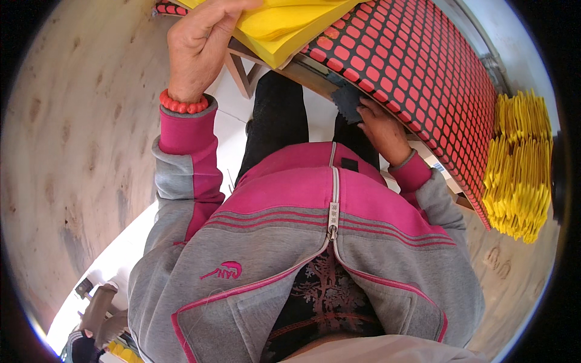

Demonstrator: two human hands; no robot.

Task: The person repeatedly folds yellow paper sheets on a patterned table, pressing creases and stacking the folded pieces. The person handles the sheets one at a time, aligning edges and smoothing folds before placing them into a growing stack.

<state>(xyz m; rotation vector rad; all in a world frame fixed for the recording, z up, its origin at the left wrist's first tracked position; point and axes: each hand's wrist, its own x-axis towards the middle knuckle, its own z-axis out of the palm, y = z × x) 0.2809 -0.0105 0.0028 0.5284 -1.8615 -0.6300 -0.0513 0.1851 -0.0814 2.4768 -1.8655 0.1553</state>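
Observation:
My left hand (196,45) rests on a stack of yellow sheets (284,27) at the top of the view, fingers curled over its near edge; a red bead bracelet circles that wrist. My right hand (381,130) holds a small dark grey pad (348,101) against the lower edge of a black frame with rows of red rounded cells (423,66). The yellow stack lies on that frame's upper left part. My pink and grey zip jacket fills the lower middle of the view.
A wide plywood surface (78,151) curves along the left. More yellow sheets stand packed on edge (520,169) at the right on a wooden surface. White floor tiles (233,127) show below. Another person's hands (100,317) are at the lower left.

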